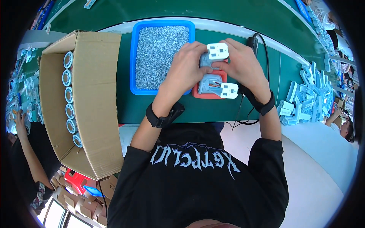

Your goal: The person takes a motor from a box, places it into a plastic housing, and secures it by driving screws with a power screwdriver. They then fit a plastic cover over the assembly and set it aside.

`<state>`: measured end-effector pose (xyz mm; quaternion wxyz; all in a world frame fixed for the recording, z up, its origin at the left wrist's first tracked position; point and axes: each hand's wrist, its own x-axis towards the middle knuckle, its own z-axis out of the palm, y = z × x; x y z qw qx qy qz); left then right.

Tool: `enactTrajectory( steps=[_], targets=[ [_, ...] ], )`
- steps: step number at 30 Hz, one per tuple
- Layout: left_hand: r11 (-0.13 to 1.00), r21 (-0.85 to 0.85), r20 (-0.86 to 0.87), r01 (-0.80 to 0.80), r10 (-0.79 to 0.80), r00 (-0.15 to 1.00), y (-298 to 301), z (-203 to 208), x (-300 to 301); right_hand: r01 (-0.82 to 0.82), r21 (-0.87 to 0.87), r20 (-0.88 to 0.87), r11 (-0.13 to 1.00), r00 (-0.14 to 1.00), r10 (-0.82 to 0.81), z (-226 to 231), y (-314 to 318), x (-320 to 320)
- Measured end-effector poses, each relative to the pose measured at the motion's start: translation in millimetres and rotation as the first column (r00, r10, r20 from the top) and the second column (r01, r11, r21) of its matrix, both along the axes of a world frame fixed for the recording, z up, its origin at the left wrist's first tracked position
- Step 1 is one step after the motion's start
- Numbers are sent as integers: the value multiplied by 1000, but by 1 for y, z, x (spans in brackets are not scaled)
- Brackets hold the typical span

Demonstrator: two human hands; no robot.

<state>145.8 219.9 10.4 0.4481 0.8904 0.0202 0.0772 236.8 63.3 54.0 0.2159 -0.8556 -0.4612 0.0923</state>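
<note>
My left hand [185, 65] and my right hand [243, 62] are closed from both sides on a light-blue plastic housing [205, 60] with a white slotted end plate [218, 51]. They hold it over the far part of a red fixture [213, 96]; whether it touches the fixture is hidden by my fingers. Nearer to me, a second light-blue housing [205, 84] lies in the fixture, with thin wires showing inside it. A white end piece [229, 91] sticks out on its right side. Both my wrists wear black bands.
Left of the fixture stands a blue tray [134, 60] full of small screws. A cardboard box [97, 102] holds several white-ringed cylinders. Behind my right hand is a black corded tool [252, 42]. Light-blue plastic parts [304, 100] are heaped at right. Other people work at both sides.
</note>
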Motion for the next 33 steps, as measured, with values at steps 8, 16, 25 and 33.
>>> enactTrajectory(
  steps=[8, 16, 25, 33],
  targets=[
    [997, -45, 117, -59, 64, 991, -5, -10, -2, -62, 70, 126, 996, 991, 53, -1, 6, -10],
    [979, -191, 24, -66, 72, 997, 2, -2, 0, -76, 112, -53, 991, 995, 83, -12, 4, 3],
    [999, -45, 90, 3, 1, 996, 3, -7, -4, 165, 198, -147, 966, 980, -137, -21, -30, 4],
    [974, 211, -93, -78, 99, 991, 50, 7, -37, 673, -492, 45, 552, 653, -756, -41, -62, 7]
  ],
)
